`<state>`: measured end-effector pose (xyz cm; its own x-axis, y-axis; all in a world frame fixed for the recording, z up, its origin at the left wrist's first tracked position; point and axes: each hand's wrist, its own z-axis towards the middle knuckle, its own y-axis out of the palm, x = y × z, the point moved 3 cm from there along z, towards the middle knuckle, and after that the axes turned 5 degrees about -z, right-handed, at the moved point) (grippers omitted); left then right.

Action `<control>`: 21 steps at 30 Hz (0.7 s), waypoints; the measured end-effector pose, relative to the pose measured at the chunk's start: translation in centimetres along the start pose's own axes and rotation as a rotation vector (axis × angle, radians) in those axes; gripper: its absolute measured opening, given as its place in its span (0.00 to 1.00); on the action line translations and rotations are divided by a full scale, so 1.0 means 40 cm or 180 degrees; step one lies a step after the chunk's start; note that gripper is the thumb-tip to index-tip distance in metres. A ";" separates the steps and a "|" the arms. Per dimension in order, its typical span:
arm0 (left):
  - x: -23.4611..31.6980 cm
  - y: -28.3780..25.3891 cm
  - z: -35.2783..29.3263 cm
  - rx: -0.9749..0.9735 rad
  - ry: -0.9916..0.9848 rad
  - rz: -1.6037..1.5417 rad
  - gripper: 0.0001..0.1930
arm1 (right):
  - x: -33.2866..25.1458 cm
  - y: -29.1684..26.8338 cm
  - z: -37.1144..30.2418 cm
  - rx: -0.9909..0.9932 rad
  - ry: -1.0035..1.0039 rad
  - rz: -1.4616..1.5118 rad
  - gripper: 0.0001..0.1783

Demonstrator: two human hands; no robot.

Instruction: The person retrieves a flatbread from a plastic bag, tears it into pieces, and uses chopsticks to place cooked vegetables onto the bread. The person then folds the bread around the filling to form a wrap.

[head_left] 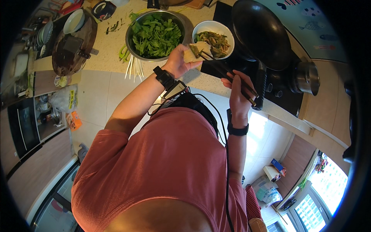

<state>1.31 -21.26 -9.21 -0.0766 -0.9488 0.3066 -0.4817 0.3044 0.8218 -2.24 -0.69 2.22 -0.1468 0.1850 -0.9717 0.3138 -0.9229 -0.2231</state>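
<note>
My left hand (178,64) grips a pale, thin flatbread (189,57) with some of the cooked green-and-brown filling lying on it. In my right hand (241,92) is a pair of dark chopsticks (223,71), their tips at the filling on the flatbread. Just beyond, touching or overlapped by the flatbread in view, is a white bowl (230,31) of stir-fried green vegetable strips and brown bits (217,41). To its left stands a steel basin (128,45) heaped with leafy greens (156,35).
A black wok (261,34) sits on the black cooktop (285,101) at right, its handle reaching toward me, beside a steel pot (308,78). White stalks (134,68) overhang the counter edge. A cleaver (73,45) and a bowl (74,21) rest on a round chopping board (62,62) at left.
</note>
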 end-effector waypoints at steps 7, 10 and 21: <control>-0.003 -0.005 0.003 0.0102 0.0067 -0.0026 0.20 | 0.004 0.000 -0.008 -0.0033 -0.0005 -0.0092 0.09; -0.004 -0.009 0.006 0.0127 0.0094 -0.0050 0.20 | 0.006 0.008 -0.013 -0.0066 0.0004 -0.0056 0.09; -0.008 -0.013 0.008 0.0083 0.0086 -0.0082 0.21 | 0.020 0.003 0.028 0.0277 -0.0717 -0.1073 0.06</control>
<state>1.31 -21.13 -9.91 -0.0404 -0.9535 0.2987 -0.5060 0.2773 0.8168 -3.36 -1.04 1.50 -0.4323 0.4122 -0.8020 0.1339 -0.8502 -0.5091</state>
